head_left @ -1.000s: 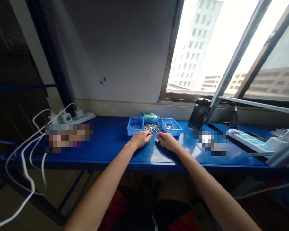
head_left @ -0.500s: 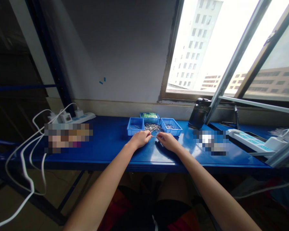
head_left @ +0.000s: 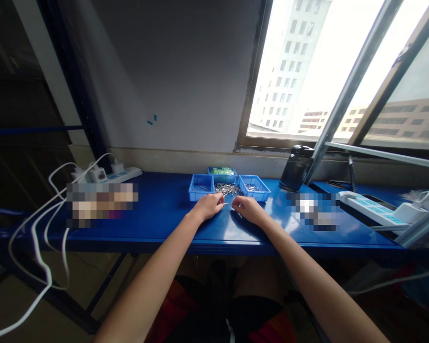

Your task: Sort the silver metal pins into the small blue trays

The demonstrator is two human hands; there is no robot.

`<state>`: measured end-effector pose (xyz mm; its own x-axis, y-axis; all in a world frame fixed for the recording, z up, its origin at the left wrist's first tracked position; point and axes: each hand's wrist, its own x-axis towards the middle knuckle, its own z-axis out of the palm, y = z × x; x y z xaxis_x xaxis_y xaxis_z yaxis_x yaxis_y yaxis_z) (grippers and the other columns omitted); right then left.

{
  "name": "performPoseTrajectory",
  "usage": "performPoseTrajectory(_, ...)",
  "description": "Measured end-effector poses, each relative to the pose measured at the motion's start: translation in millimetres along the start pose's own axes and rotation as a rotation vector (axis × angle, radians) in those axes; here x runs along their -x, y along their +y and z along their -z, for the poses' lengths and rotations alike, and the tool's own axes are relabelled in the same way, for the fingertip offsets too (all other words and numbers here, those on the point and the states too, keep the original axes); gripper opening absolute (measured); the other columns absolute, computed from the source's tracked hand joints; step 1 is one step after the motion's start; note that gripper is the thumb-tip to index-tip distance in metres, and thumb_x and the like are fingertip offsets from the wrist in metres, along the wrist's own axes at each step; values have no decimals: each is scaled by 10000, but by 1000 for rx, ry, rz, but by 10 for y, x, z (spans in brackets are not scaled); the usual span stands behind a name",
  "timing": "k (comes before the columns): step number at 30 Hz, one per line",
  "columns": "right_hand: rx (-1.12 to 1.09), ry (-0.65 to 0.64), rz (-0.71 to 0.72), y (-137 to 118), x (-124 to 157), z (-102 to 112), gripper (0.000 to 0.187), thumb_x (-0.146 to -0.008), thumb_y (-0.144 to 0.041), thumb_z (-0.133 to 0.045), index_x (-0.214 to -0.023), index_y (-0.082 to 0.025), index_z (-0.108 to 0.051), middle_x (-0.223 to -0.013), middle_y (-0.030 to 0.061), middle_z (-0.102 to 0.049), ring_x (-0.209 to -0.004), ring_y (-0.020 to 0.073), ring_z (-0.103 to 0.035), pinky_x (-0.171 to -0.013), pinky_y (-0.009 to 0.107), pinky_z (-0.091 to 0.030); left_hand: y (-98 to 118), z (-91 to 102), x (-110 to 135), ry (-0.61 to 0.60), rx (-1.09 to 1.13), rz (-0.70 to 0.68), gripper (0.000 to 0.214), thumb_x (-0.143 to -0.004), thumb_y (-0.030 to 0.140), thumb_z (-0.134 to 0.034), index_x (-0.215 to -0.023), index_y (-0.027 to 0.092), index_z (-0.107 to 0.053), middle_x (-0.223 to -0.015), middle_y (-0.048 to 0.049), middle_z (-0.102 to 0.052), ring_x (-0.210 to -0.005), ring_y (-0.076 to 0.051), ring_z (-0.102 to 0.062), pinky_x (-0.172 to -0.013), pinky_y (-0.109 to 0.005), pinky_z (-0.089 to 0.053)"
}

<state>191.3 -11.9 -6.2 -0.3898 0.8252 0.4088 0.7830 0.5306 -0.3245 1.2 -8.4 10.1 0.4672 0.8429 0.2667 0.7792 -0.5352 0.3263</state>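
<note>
My left hand (head_left: 208, 206) and my right hand (head_left: 247, 208) rest on the blue workbench (head_left: 164, 219), fingertips pinched and almost touching. Between them they hold a thin metal pin (head_left: 228, 203). Just beyond the fingers lies a heap of small metal pins (head_left: 227, 189). A blue bin (head_left: 200, 186) sits to the left of the heap and another blue bin (head_left: 254, 187) to its right, each with a few metal parts inside. A third blue bin (head_left: 221, 172) with green pieces stands behind the heap.
A white power strip (head_left: 107, 175) with looping white cables sits at the back left. A black container (head_left: 295, 167) stands by the window, with a second power strip (head_left: 372, 208) and a slanted metal rail (head_left: 346, 90) at the right. My legs are under the bench.
</note>
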Motion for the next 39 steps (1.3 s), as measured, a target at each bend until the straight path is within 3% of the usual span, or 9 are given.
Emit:
performPoseTrajectory(10, -17, 31, 33, -36, 20, 28, 224, -854, -294, -384, -765, -181, -556, -693, 27, -600, -634, 126, -531, -609, 221, -373, 21, 12, 28, 51, 24, -9, 312, -856, 408, -322, -897, 197, -548, -827, -50, -628, -756, -181, -582, -608, -243, -406)
performPoseTrajectory(16, -54, -10, 42, -48, 21, 24, 236, -868, -302, -361, -760, -186, -536, -700, 21, -603, -658, 127, -543, -635, 222, -384, 19, 22, 31, 53, 45, -67, 280, -809, 420, -429, -944, 217, -566, -855, -31, -636, -773, -180, -583, -639, -239, -421)
performPoseTrajectory(28, -52, -29, 122, -51, 20, 14, 275, -876, -314, -350, -802, -177, -577, -741, 37, -617, -682, 131, -549, -622, 219, -380, 37, 0, 3, 101, 175, -228, 226, -797, 306, -455, -927, 213, -616, -904, -14, -633, -771, -132, -580, -700, -216, -443)
performPoseTrajectory(33, -23, -1, 92, -77, 23, 14, 246, -857, -338, -390, -898, -189, -581, -797, 44, -630, -691, 136, -559, -627, 225, -385, 23, -10, 21, 120, 127, -162, 219, -777, 356, -478, -896, 204, -583, -798, -8, -630, -701, -138, -578, -628, -221, -437)
performPoseTrajectory(39, -37, -2, 85, -142, 44, 45, 256, -839, -365, -422, -961, -194, -568, -734, 24, -621, -599, 110, -529, -580, 206, -381, -7, -21, 6, 57, 34, -134, 222, -793, 384, -454, -856, 209, -574, -802, -11, -637, -730, -154, -579, -604, -218, -417)
